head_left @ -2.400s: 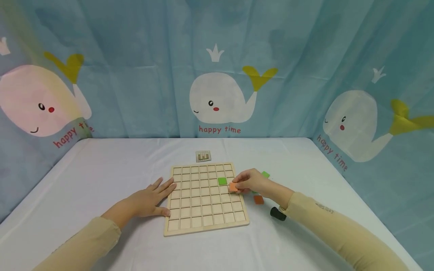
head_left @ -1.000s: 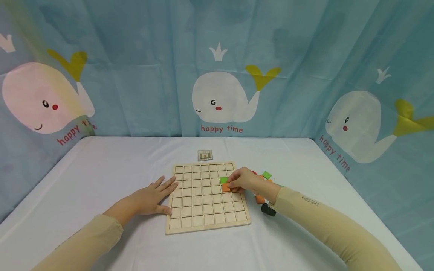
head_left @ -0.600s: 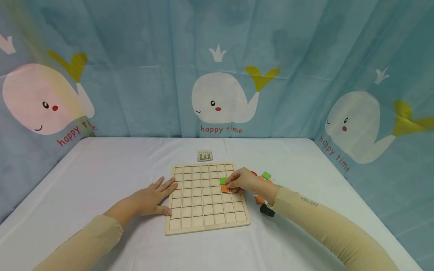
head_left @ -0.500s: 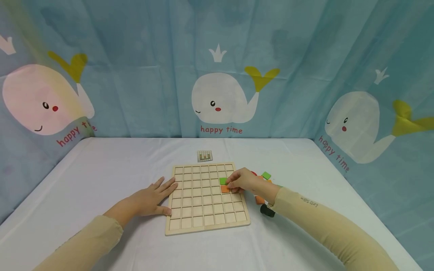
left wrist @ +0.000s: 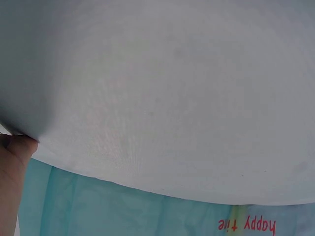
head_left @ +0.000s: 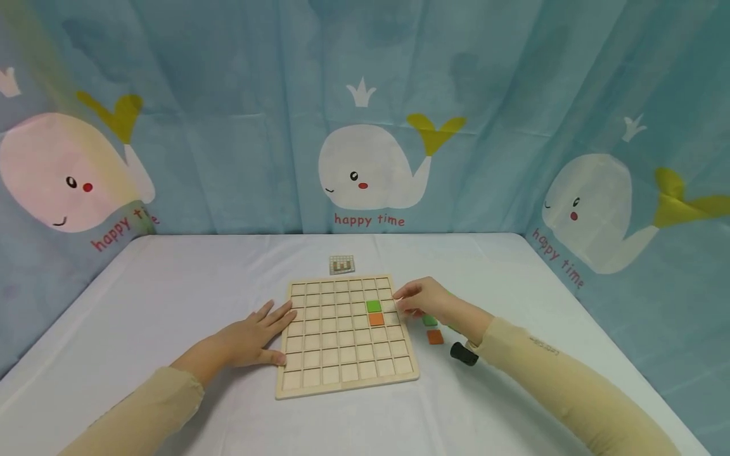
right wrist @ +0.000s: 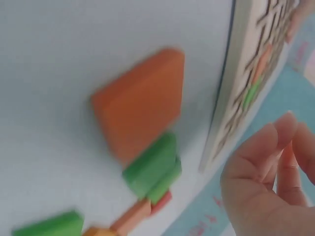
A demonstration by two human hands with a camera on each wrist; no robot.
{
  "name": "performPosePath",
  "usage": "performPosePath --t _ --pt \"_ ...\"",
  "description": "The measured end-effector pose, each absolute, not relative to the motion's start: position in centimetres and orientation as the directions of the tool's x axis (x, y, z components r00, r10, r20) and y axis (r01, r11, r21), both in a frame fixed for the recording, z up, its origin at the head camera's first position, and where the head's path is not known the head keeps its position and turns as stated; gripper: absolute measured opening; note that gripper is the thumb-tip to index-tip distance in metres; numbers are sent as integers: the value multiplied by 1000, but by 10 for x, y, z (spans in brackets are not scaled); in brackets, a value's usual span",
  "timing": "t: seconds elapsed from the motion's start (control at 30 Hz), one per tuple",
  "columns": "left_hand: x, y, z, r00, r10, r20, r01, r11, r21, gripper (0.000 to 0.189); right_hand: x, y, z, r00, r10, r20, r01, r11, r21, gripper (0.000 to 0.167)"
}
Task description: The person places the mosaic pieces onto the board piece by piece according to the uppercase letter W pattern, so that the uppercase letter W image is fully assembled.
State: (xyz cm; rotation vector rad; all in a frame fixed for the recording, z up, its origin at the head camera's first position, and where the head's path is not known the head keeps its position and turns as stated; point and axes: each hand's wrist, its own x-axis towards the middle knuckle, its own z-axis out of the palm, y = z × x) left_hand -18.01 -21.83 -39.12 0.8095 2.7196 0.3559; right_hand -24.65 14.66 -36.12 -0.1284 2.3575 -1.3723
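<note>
A wooden grid board [head_left: 319, 373] lies on the white table. In its right part a green square tile [head_left: 373, 306] and an orange square tile [head_left: 376, 319] sit in neighbouring cells, the orange one nearer me. My left hand [head_left: 248, 337] rests with spread fingers at the board's left edge; the left wrist view catches only part of it. My right hand [head_left: 429, 300] is over the board's right edge, fingers loosely bent, with nothing seen between thumb and fingertips in the right wrist view. Close to it lie a loose orange tile [right wrist: 142, 103] and green tiles [right wrist: 152, 167].
A small card with a printed grid pattern [head_left: 342, 265] lies behind the board. A short black cylinder-like object [head_left: 464, 354] is beside the right forearm. More tiles, including a red piece [right wrist: 161, 201], are partly hidden. A blue whale-print curtain [head_left: 251, 158] borders the table.
My right hand brought an orange tile to the cell in front of the green one, let go of it, and has moved off to the right. My left hand has stayed in place.
</note>
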Motion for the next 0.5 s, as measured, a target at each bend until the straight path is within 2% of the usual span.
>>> performPosePath --t 0.33,0.5 --pt "-180 -219 -392 -804 561 -199 489 813 316 98 -252 177 -344 -914 -268 -304 119 539 -834 30" --pt "-181 -219 -392 -800 567 -195 496 808 317 98 -256 192 -340 -912 -300 -279 77 543 -836 33"
